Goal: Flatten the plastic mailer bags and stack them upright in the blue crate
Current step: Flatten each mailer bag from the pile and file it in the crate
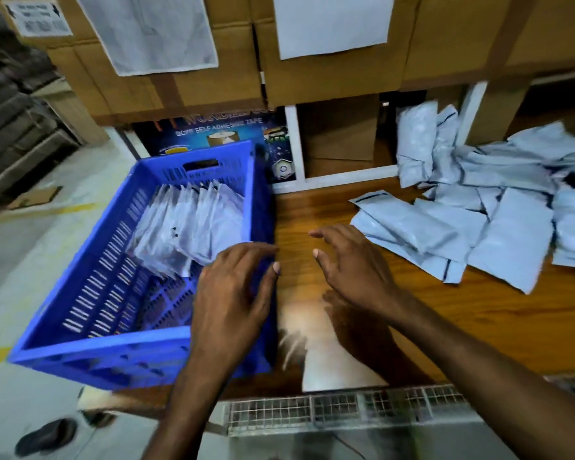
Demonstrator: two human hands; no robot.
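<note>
A blue perforated crate [90,348] sits at the left end of the wooden table [478,313]. Several pale mailer bags [186,224] stand on edge in its far half, leaning. My left hand [236,293] hovers over the crate's right wall, fingers spread, holding nothing. Just to its right, my right hand [352,263] is over bare wood, fingers apart and empty. A loose pile of pale blue mailer bags [485,214] lies on the table to the right, its nearest bag [422,240] just beyond my right fingers.
Cardboard boxes [246,61] with white sheets stand stacked behind the table. A dark tape carton [213,134] is behind the crate. A wire mesh ledge [346,410] runs along the table's front edge. Concrete floor lies to the left.
</note>
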